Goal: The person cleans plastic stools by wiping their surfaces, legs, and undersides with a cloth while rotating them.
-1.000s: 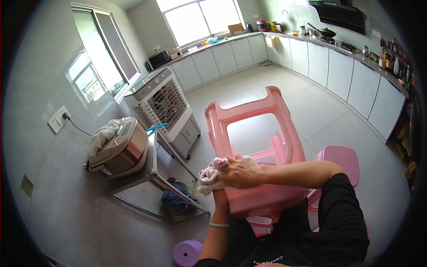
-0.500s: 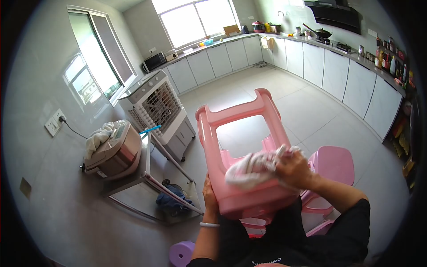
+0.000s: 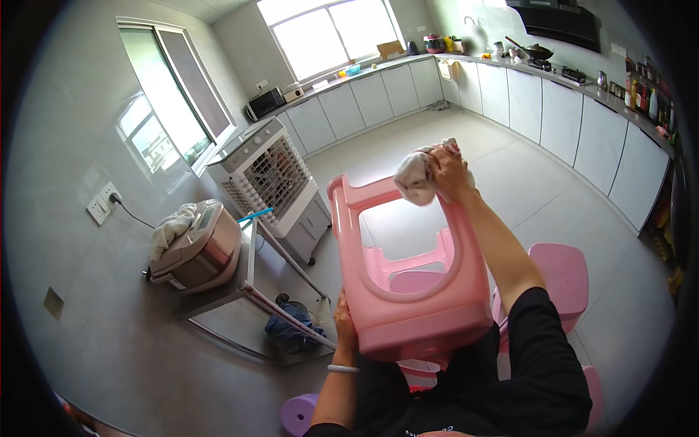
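Note:
A pink plastic stool (image 3: 426, 331) is tilted over my lap, its open frame facing up and away from me. My left hand (image 3: 345, 325) grips the stool's left side near the bottom, with part of the fingers hidden behind the edge. My right hand (image 3: 453, 175) is closed around a bunched white cloth (image 3: 416, 179) with reddish marks. It presses the cloth at the far right corner of the stool's frame, covering that corner.
Another pink stool (image 3: 559, 280) stands on the floor to my right. A purple round stool (image 3: 298, 412) is low at left. On my left are a metal rack (image 3: 251, 288) bearing a rice cooker (image 3: 198, 244), and an air cooler (image 3: 273, 178). Cabinets (image 3: 510, 95) line the far walls.
My right hand has moved the cloth forward from the stool's near edge to its far right corner. The left hand keeps its place on the stool's side.

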A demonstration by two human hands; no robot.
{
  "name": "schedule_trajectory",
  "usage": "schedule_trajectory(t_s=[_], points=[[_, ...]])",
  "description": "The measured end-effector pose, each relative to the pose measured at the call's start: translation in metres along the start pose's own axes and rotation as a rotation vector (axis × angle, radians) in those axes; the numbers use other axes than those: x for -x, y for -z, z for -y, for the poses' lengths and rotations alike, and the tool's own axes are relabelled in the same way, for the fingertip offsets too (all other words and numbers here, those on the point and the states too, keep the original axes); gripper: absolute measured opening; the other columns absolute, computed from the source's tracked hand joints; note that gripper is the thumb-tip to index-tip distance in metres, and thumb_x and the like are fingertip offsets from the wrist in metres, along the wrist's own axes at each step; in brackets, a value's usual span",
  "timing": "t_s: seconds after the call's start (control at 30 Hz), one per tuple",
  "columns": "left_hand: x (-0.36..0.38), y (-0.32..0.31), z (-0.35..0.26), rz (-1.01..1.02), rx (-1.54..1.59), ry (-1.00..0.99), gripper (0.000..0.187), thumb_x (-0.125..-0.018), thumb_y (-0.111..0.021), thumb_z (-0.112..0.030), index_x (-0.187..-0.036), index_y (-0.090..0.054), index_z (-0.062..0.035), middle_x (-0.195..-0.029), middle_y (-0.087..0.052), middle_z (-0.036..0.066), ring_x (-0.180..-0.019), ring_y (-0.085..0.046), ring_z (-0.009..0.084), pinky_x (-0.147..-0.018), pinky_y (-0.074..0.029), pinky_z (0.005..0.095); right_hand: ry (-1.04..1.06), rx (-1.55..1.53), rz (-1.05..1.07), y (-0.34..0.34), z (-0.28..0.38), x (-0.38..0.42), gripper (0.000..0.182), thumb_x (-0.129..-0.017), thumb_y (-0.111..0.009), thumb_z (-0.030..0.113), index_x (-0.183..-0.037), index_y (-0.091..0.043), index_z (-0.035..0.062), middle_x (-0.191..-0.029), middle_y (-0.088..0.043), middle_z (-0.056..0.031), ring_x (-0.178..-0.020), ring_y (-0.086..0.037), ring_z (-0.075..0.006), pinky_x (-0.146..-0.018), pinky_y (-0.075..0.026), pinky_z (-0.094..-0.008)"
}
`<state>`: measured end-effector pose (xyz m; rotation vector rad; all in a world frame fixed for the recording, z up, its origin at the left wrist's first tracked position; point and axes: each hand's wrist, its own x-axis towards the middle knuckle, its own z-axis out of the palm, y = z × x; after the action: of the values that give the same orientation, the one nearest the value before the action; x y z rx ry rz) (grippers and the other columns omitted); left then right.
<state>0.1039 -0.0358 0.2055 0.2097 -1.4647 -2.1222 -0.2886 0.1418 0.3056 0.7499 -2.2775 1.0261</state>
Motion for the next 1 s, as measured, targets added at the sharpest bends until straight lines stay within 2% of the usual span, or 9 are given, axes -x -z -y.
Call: schedule_trajectory(t_s=[0.1,0.13,0.23,0.4,0.5,0.6,0.7,0.9,1.0], points=[[-0.003,0.002,-0.001,0.004,-0.075,-0.034,0.049,-0.110,-0.029,-0.026,-0.150,-0.038,0.0013,-0.141,-0.053,0.015,-0.126,-0.055,0.0237,-0.106,-0.047,0.0360,-0.179,0.010,0.270,0.032,0.054,0.019,0.061,-0.094,-0.051,0.056,-0.147,-0.046,0.0247,-0.156,-0.041,-0.0063,-0.147,-0.033,-0.0317,-0.119,-0.028,-0.0512],[-0.004,0.004,0.002,0.000,-0.055,-0.035,0.049,-0.110,-0.029,-0.026,-0.150,-0.038,0.0013,-0.141,-0.053,0.015,-0.126,-0.055,0.0235,-0.107,-0.046,0.0361,-0.113,0.143,0.280,0.019,0.045,0.018,0.077,-0.087,-0.058,0.062,-0.154,-0.033,0.0307,-0.159,-0.036,-0.0063,-0.146,-0.033,-0.0327,-0.119,-0.029,-0.0515],[-0.006,0.008,0.008,-0.010,-0.025,-0.015,0.049,-0.110,-0.028,-0.025,-0.150,-0.038,0.0016,-0.142,-0.052,0.016,-0.127,-0.054,0.0232,-0.108,-0.045,0.0362,-0.130,0.211,0.337,0.046,0.068,0.030,0.083,-0.086,-0.062,0.057,-0.156,-0.027,0.0291,-0.158,-0.037,-0.0070,-0.146,-0.033,-0.0346,-0.116,-0.035,-0.0521],[-0.011,0.008,0.013,-0.028,-0.040,-0.013,0.050,-0.110,-0.028,-0.028,-0.146,-0.045,0.0018,-0.137,-0.055,0.018,-0.127,-0.053,0.0280,-0.107,-0.043,0.0407,-0.056,0.370,0.276,0.047,0.059,0.051,0.075,-0.087,-0.065,0.043,-0.152,-0.033,0.0230,-0.151,-0.044,-0.0097,-0.139,-0.042,-0.0354,-0.107,-0.045,-0.0521],[-0.007,0.004,0.002,-0.251,-0.997,-0.251,0.048,-0.107,-0.042,-0.034,-0.139,-0.054,0.0006,-0.128,-0.057,0.020,-0.122,-0.052,0.0337,-0.105,-0.040,0.0451,-0.116,0.440,0.321,0.057,0.075,0.054,0.065,-0.089,-0.062,0.029,-0.148,-0.036,0.0206,-0.146,-0.048,-0.0120,-0.135,-0.047,-0.0341,-0.103,-0.048,-0.0511],[0.012,-0.073,-0.062,-0.118,-1.230,-0.632,0.050,-0.099,-0.058,-0.039,-0.132,-0.061,-0.0006,-0.123,-0.057,0.020,-0.118,-0.050,0.0361,-0.103,-0.037,0.0468,-0.122,0.434,0.318,0.049,0.070,0.055,0.063,-0.088,-0.060,0.017,-0.146,-0.037,0.0176,-0.142,-0.050,-0.0144,-0.132,-0.050,-0.0352,-0.101,-0.048,-0.0528],[0.029,-0.112,-0.067,0.175,-1.183,-0.569,0.053,-0.091,-0.069,-0.037,-0.131,-0.061,-0.0026,-0.126,-0.057,0.020,-0.120,-0.052,0.0350,-0.108,-0.036,0.0488,-0.068,0.428,0.259,0.041,0.064,0.056,0.061,-0.087,-0.059,0.012,-0.144,-0.038,0.0144,-0.139,-0.051,-0.0162,-0.128,-0.051,-0.0381,-0.099,-0.047,-0.0564],[0.046,-0.136,-0.045,0.379,-1.438,-0.571,0.058,-0.087,-0.071,-0.038,-0.134,-0.060,-0.0048,-0.124,-0.059,0.015,-0.120,-0.054,0.0337,-0.111,-0.026,0.0616,0.030,0.327,0.066,0.033,0.048,0.063,0.057,-0.087,-0.063,0.015,-0.140,-0.040,0.0132,-0.137,-0.050,-0.0175,-0.126,-0.050,-0.0414,-0.098,-0.045,-0.0603],[0.044,-0.133,-0.045,0.395,-1.394,-0.545,0.058,-0.086,-0.073,-0.037,-0.133,-0.061,-0.0048,-0.122,-0.061,0.014,-0.118,-0.055,0.0326,-0.112,-0.025,0.0604,0.015,0.326,0.098,0.035,0.048,0.064,0.059,-0.086,-0.066,0.018,-0.139,-0.041,0.0139,-0.138,-0.049,-0.0168,-0.126,-0.050,-0.0413,-0.097,-0.045,-0.0599]])
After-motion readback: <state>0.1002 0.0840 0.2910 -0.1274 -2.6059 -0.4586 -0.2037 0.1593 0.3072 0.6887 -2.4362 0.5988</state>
